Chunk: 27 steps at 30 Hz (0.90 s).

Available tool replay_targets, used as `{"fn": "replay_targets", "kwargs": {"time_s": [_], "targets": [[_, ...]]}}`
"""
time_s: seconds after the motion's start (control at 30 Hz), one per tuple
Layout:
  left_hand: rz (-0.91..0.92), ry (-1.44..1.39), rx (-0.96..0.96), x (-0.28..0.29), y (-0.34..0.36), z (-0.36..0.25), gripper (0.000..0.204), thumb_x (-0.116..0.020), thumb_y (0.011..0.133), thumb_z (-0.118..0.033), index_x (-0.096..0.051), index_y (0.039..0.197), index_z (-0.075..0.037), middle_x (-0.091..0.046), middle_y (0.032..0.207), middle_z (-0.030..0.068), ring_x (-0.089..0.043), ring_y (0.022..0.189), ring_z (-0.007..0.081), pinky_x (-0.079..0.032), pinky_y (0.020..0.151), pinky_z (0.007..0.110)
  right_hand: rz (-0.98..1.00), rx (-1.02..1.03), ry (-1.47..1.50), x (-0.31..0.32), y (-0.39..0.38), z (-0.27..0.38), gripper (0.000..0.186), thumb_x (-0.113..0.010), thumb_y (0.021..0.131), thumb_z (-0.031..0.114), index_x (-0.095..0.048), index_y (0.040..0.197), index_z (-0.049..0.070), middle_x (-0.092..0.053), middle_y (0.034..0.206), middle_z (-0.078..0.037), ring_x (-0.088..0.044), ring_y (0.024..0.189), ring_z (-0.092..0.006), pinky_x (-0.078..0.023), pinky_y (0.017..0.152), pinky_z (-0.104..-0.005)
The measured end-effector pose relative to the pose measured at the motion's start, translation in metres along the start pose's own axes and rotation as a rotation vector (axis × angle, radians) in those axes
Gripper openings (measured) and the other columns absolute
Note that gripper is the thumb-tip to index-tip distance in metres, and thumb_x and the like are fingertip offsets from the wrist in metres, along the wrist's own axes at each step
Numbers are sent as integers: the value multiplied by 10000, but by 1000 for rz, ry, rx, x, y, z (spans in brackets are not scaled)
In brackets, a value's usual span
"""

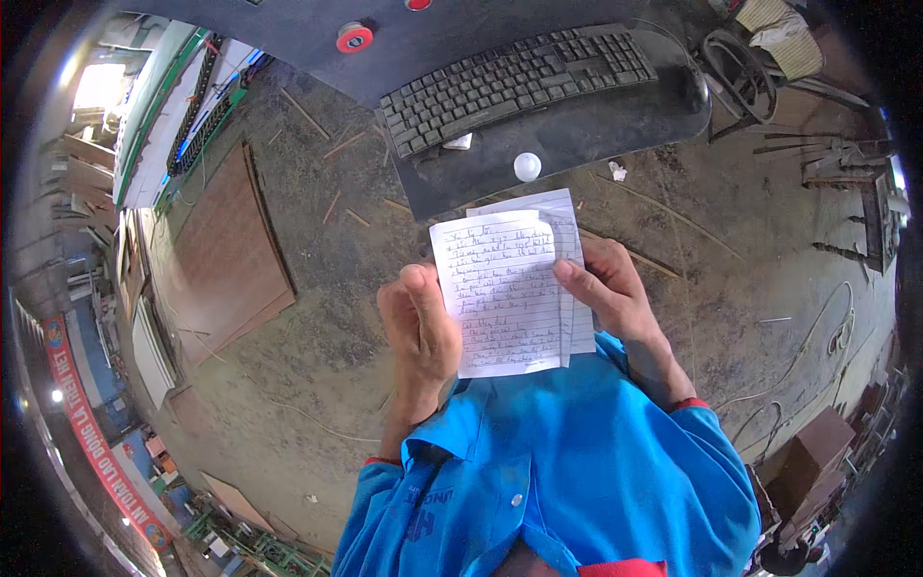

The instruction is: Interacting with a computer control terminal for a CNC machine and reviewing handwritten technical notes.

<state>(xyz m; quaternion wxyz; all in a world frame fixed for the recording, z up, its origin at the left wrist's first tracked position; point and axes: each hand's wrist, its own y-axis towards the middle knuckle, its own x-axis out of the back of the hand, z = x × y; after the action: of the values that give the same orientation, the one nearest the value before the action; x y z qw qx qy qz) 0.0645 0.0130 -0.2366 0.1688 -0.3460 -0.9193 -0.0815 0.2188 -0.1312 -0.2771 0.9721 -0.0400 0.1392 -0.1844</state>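
Observation:
Two lined paper sheets are held up in front of my chest. The front handwritten sheet (505, 298) is creased, covered in dark ink lines, and overlaps the rear sheet (583, 332), which shows along the top and right. My right hand (611, 293) pinches the right side, thumb on the front and the other fingers behind the paper. At the left edge, my left hand (420, 322) is closed against the front sheet with its fingers bent; part of its grip is hidden.
Beyond the papers, a black keyboard (519, 85) rests on a dark shelf (615, 120) with a white round knob (527, 166). A red push button (355, 37) sits on the panel above. Brown boards (226, 240) and wooden strips (635, 255) lie on the floor. Cables (817, 327) trail at right.

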Motion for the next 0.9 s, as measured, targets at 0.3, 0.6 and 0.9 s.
{"fn": "replay_targets", "kwargs": {"time_s": [0.3, 0.6, 0.9], "targets": [[-3, 53, -7, -2, 3, -4, 733, -198, 1020, -578, -441, 585, -39, -478, 506, 14, -456, 501, 74, -317, 457, 288, 22, -25, 15, 2, 1, 5, 354, -558, 977, 286, -648, 1022, -54, -684, 864, -101, -614, 818, -134, -482, 723, -317], [-52, -100, 29, -5, 4, -2, 702, -258, 1010, -581, -599, 841, 9, -595, 628, 25, -540, 548, 78, -356, 466, 238, 43, 1, 25, 7, 2, 2, 350, -561, 968, 267, -649, 1076, -55, -701, 943, -129, -640, 866, -164, -499, 782, -331], [-101, -177, 131, -13, 11, -8, 501, -394, 1023, -461, -586, 942, -5, -594, 699, 0, -497, 571, 35, -358, 500, 194, 30, -31, 171, 6, 3, 5, 348, -562, 968, 233, -641, 1111, -74, -693, 1002, -117, -631, 918, -149, -502, 806, -312]]}}
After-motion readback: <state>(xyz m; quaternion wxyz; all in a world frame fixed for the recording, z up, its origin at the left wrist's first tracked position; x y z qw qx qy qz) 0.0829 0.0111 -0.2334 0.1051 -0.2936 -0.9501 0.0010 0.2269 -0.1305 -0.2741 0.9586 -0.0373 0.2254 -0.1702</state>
